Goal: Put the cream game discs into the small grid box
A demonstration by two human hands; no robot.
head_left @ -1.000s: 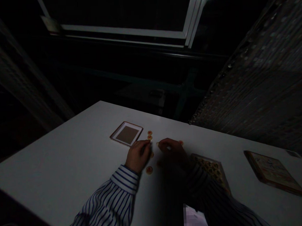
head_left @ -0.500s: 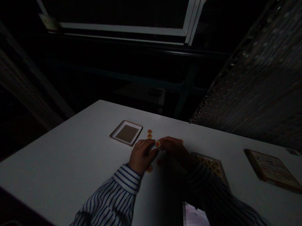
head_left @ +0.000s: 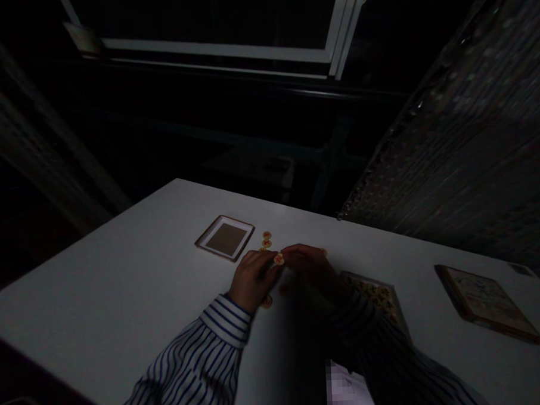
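One round piece (head_left: pixel 278 259) is held between fingertips of left hand (head_left: pixel 251 281) and right hand (head_left: pixel 312 269), whose fingers are dark in shadow. Right sleeve (head_left: pixel 375 344) partly hides open box (head_left: pixel 400 311); left hand partly covers another piece (head_left: pixel 266 302).

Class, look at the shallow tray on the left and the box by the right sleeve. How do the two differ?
Contents: the shallow tray shows a flat brown base with a pale border, while the box holds round pieces with dark markings.
View: the shallow tray is almost wholly visible, whereas the right sleeve hides part of the box.
Shared: both lie on the white table, open side up.
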